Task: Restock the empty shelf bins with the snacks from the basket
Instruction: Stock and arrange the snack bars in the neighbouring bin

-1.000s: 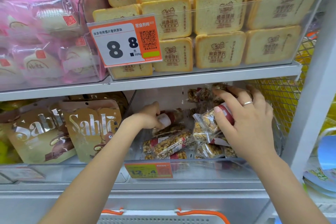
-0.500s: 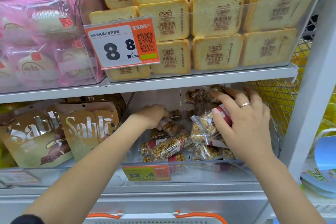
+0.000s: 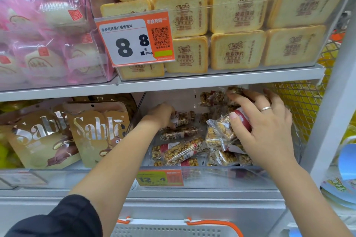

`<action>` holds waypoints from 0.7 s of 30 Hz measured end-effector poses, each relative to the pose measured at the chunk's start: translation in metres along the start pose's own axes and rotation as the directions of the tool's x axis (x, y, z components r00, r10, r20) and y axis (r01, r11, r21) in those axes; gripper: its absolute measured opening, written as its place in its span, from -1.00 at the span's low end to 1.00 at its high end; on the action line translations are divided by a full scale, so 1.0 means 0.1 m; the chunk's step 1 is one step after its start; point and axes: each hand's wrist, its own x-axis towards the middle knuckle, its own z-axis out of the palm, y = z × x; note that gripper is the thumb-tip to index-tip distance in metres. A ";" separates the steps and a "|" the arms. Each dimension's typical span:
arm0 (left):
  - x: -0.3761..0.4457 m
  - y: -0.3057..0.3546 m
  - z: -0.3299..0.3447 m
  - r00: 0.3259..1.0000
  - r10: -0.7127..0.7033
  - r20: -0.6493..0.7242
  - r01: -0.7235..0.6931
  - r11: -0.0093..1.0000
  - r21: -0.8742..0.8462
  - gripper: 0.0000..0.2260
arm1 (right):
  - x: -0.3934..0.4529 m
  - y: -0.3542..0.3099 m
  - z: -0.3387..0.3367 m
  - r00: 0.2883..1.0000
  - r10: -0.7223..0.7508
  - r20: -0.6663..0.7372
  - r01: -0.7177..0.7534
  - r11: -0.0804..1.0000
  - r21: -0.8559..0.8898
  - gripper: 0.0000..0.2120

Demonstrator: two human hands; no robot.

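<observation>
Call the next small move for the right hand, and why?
Probably lower the right hand and set its nut bar packets onto the pile in the clear bin, then let go. The thumb pinches them just above the packets already lying there, and the left hand is busy at the back left on another packet.

- White metal shelving point(image 3: 192, 82), two tiers in view, white upright post point(image 3: 331, 102) at right.
- Yellow wire mesh panel point(image 3: 300, 106) beside the post.
- Orange price tag point(image 3: 134, 39) on the upper tier.
- Even, bright lighting.
</observation>
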 end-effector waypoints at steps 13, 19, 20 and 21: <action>-0.32 0.21 0.07 0.999 0.000 0.051 0.013 0.967 -0.255 -0.67 | -0.01 0.01 -0.02 1.000 0.001 0.020 -0.001 1.000 0.007 -0.58; -0.42 0.18 0.13 0.988 -0.084 0.132 0.100 0.988 -0.120 -0.54 | 0.00 0.01 -0.02 0.999 0.004 0.035 -0.005 1.000 0.013 -0.57; -0.41 0.17 0.12 0.985 -0.091 0.149 0.108 0.988 -0.108 -0.55 | 0.00 0.01 -0.02 0.999 0.005 0.034 -0.005 1.000 0.017 -0.57; -0.41 0.16 0.13 0.983 -0.091 0.162 0.105 0.991 -0.084 -0.56 | -0.01 0.01 -0.03 0.999 0.003 0.032 -0.004 1.000 0.021 -0.57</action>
